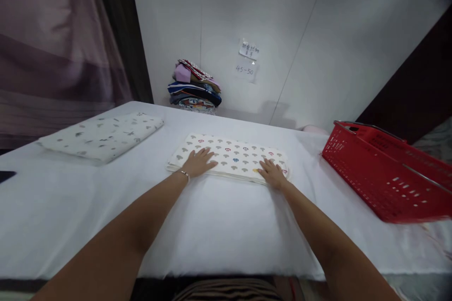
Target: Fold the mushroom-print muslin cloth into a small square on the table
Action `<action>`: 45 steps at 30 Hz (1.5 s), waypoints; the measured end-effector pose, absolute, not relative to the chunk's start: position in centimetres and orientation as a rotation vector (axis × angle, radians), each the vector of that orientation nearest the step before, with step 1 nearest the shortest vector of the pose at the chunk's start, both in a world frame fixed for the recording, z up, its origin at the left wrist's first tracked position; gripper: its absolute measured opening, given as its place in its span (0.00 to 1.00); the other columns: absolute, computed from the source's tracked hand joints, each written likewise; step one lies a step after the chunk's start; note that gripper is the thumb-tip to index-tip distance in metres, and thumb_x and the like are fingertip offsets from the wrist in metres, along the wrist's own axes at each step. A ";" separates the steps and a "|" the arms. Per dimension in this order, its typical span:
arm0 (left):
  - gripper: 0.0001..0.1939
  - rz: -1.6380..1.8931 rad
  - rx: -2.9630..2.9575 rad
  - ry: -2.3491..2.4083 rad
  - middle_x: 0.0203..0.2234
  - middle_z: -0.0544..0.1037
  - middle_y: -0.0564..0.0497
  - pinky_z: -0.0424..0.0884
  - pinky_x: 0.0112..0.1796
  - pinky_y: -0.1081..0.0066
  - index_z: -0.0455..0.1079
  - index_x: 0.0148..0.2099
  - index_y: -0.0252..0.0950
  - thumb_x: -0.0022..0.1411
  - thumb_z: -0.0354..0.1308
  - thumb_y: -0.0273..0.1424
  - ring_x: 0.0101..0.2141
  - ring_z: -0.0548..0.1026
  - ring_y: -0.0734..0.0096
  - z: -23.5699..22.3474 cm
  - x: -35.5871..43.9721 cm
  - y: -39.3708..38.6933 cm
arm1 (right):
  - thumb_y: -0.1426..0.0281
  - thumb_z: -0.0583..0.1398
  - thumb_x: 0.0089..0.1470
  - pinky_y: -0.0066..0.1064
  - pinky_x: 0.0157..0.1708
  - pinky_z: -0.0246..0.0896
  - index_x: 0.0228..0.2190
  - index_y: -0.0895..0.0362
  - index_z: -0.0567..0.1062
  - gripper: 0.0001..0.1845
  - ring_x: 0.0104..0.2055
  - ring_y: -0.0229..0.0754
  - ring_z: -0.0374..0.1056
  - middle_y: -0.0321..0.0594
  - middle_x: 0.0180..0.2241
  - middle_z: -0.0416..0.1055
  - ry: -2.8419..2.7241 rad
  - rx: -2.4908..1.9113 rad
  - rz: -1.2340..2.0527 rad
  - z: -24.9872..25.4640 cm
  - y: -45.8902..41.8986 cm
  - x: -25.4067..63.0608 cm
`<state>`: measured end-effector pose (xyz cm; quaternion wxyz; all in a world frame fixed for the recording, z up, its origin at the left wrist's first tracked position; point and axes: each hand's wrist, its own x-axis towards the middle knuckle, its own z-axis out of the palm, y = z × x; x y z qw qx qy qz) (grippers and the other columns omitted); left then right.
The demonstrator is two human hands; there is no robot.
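Observation:
A folded white cloth (229,155) with a small mushroom print, mostly grey with a few red, blue and yellow ones, lies as a wide strip in the middle of the table. My left hand (198,162) rests flat on its left part, fingers stretched out, a bracelet at the wrist. On the right end of the cloth lies my right hand (272,173), palm down with its fingers spread. Several layers show along the near edge. Neither hand grips the fabric.
Another folded white cloth (106,136) with a leaf-like print lies at the left. A red perforated basket (384,169) stands at the right. Behind the table's far edge is a stack of folded fabrics (195,87) against the wall. A dark flat object (6,176) lies at the left edge.

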<state>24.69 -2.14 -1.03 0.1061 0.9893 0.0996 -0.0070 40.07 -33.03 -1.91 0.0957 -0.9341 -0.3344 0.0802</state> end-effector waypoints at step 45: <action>0.12 0.311 2.802 -0.392 0.31 0.73 0.48 0.62 0.36 0.68 0.73 0.32 0.36 0.63 0.50 0.32 0.36 0.68 0.66 -0.7 31.6 -20.6 | 0.75 0.53 0.58 0.33 0.38 0.59 0.30 0.58 0.74 0.10 0.36 0.42 0.64 0.43 0.31 0.72 -1.482 -2.332 -0.475 -2.3 -41.3 39.5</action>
